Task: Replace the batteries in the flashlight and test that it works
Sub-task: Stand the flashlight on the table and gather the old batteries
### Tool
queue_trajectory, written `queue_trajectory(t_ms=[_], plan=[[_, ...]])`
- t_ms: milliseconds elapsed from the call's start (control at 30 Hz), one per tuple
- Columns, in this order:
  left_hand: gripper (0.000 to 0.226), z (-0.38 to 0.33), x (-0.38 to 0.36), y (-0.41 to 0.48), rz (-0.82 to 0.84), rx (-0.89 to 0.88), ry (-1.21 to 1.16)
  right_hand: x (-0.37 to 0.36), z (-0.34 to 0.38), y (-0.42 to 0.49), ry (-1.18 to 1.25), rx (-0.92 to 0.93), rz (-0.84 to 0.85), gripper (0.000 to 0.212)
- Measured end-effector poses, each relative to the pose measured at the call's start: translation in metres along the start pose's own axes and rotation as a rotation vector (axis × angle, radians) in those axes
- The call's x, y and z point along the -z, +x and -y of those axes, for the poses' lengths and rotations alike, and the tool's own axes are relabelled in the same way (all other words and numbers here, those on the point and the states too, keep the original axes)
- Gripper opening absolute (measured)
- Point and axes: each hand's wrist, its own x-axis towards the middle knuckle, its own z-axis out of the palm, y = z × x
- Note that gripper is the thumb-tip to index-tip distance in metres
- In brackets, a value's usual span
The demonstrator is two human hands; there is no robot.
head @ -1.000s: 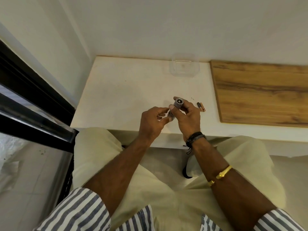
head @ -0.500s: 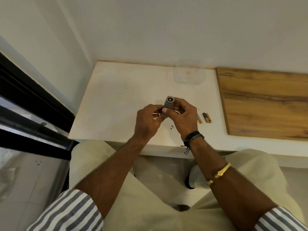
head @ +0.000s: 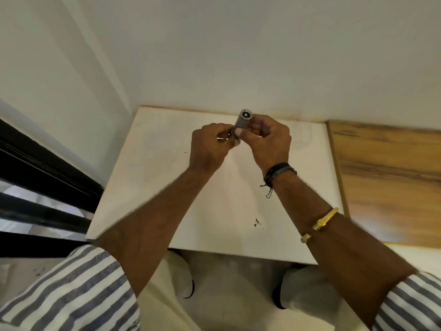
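A small grey metal flashlight [head: 243, 120] is held up above the white table [head: 167, 187], one round end tilted up and away from me. My right hand [head: 269, 142] grips its ribbed barrel between thumb and fingers. My left hand [head: 210, 146] pinches the flashlight's near, lower end, which its fingers mostly hide. The loose batteries seen earlier are hidden behind my right hand and arm.
A wooden board [head: 386, 177] lies on the table's right side. Small dark specks [head: 257, 223] sit on the white top near its front edge. A white wall rises behind the table, and a black window frame [head: 43, 177] runs along the left.
Both hands have lifted the flashlight up and away from me, and the view has tilted closer over the table. The batteries and the clear container have gone out of sight.
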Motion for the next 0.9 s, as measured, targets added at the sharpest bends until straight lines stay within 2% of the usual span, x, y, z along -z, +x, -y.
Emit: queue_trajectory(t_ms=[367,900], plan=[[0.018,0.035,-0.015,0.051,0.032,0.079,-0.018,-0.026,-0.021,0.057,-0.121,0.017,0.041,0.034],[0.019,0.062,-0.031,0.07,0.046,0.095,0.011,-0.04,-0.042,0.078,-0.185,0.01,0.035,0.034]])
